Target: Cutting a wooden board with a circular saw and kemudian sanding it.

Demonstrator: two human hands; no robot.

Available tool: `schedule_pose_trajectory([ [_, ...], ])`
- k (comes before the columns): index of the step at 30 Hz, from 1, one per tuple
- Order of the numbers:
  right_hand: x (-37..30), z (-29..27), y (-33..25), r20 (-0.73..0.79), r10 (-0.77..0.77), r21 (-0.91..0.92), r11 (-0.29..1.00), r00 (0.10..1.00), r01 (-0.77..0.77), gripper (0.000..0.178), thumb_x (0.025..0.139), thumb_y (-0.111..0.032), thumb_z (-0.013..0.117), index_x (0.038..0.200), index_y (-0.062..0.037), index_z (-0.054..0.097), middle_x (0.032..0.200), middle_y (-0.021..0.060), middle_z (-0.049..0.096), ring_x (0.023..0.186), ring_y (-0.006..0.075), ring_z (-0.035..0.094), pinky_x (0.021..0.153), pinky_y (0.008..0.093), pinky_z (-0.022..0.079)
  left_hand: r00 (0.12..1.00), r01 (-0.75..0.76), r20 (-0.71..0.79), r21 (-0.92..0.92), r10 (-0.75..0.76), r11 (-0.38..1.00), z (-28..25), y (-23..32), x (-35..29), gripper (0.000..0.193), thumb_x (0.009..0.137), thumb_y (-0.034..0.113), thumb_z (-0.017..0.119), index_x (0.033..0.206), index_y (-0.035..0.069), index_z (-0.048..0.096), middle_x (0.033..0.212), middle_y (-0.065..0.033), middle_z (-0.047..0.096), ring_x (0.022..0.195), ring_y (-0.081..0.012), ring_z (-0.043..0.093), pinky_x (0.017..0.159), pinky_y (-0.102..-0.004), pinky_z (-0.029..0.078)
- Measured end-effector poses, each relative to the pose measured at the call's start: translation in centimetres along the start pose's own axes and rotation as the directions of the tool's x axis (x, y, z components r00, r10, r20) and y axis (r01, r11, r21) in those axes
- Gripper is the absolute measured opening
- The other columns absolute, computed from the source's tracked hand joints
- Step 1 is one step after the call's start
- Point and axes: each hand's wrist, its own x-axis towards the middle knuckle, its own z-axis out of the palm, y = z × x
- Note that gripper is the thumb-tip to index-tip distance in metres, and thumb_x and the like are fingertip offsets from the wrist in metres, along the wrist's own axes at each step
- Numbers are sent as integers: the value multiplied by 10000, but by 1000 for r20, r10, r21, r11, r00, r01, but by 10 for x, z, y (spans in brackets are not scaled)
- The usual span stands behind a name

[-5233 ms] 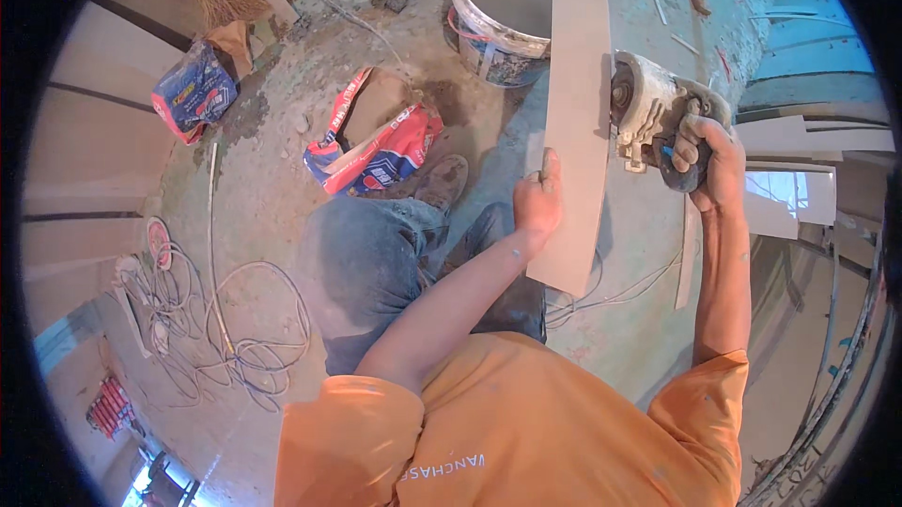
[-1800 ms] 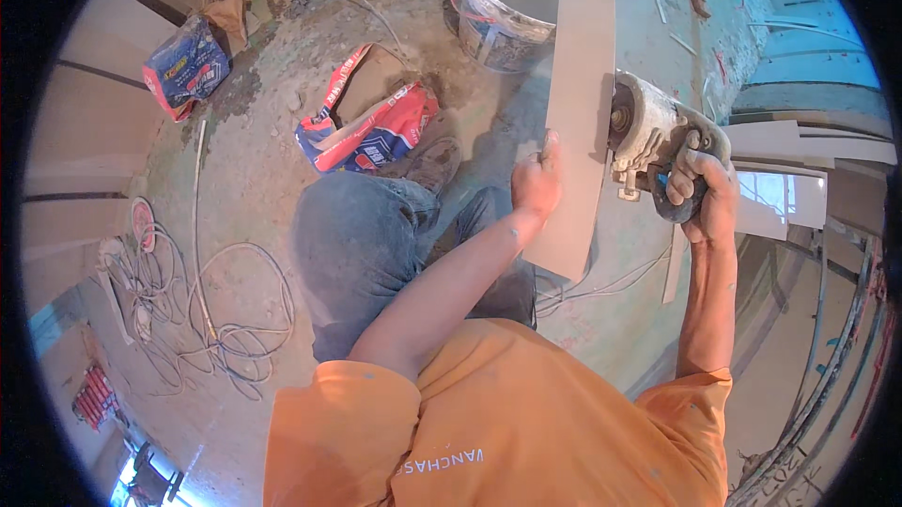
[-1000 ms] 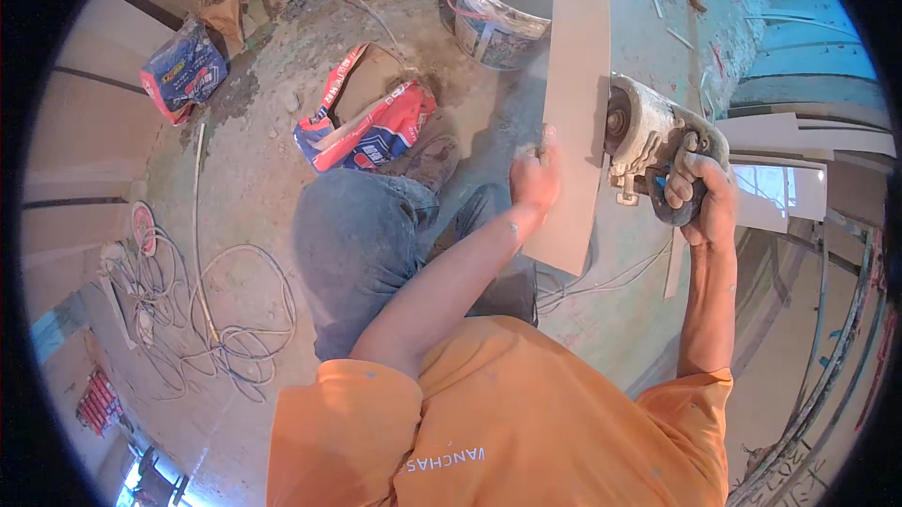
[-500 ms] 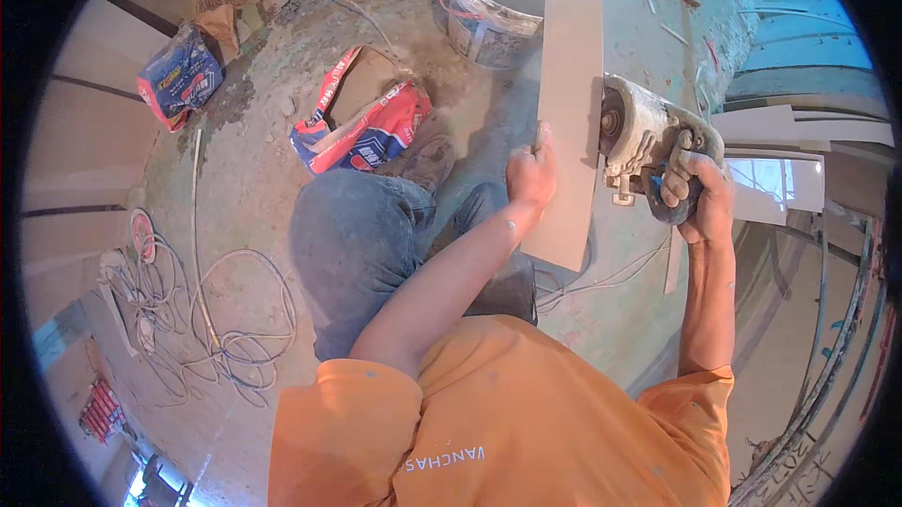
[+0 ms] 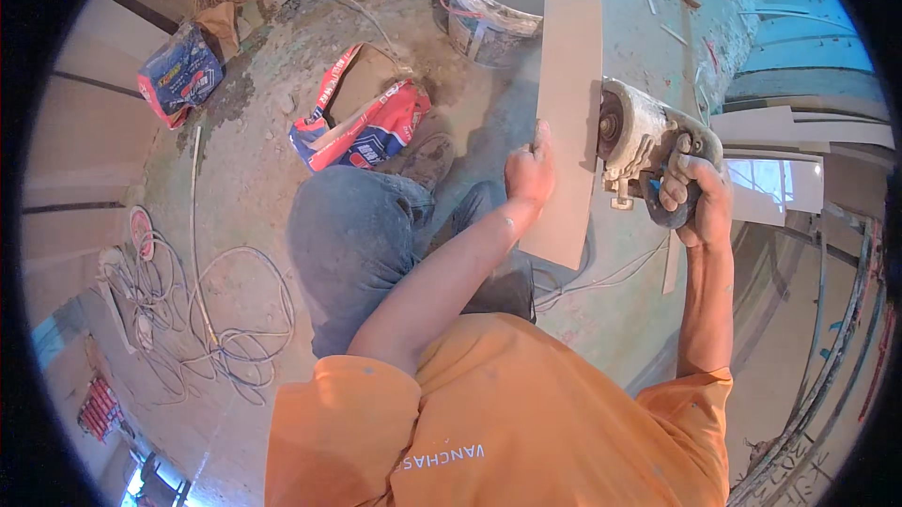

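A long pale tile strip (image 5: pixel 570 84) runs from the top of the view down toward my body. Its left edge is in the grip of my left hand (image 5: pixel 531 173), one finger stretched along the face and the rest of the grip partly hidden. On the strip's right side is a dusty handheld tile cutter (image 5: pixel 634 136), with its round blade side against or very close to the edge. My right hand (image 5: pixel 693 187) is wrapped round the cutter's dark handle. Whether the blade is turning cannot be made out.
Beyond the strip stands a dirty white bucket (image 5: pixel 489 32). A torn red and blue bag (image 5: pixel 371 126) lies by my foot, another bag (image 5: pixel 183 75) farther left. Coiled cables (image 5: pixel 235 319) spread over the floor at left. Cut tile pieces (image 5: pixel 775 126) and long pipes (image 5: pixel 836 347) are at right.
The tile cutter has shifted very slightly left along with my right hand. My left hand keeps its hold on the tile strip, which has hardly moved.
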Motion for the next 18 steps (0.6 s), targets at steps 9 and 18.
schedule_pose_trajectory([
  [9,0,-4,7,22,4,-16,1000,1000,-4,183,946,-94,592,1113,-56,526,767,-18,458,552,65,439,482,233,420,999,24,22,12,-24,1000,0,-3,3,832,1055,641,387,925,-97,747,954,-377,669,1015,-542,658,883,-551,517],
  [18,-2,-5,10,13,13,-2,1000,1000,-13,173,959,-95,587,1114,-54,524,769,-17,453,560,71,441,492,239,423,995,90,47,-3,-90,996,-3,1,-1,829,1042,669,388,987,-74,753,1024,-359,688,1061,-518,661,913,-528,518],
])
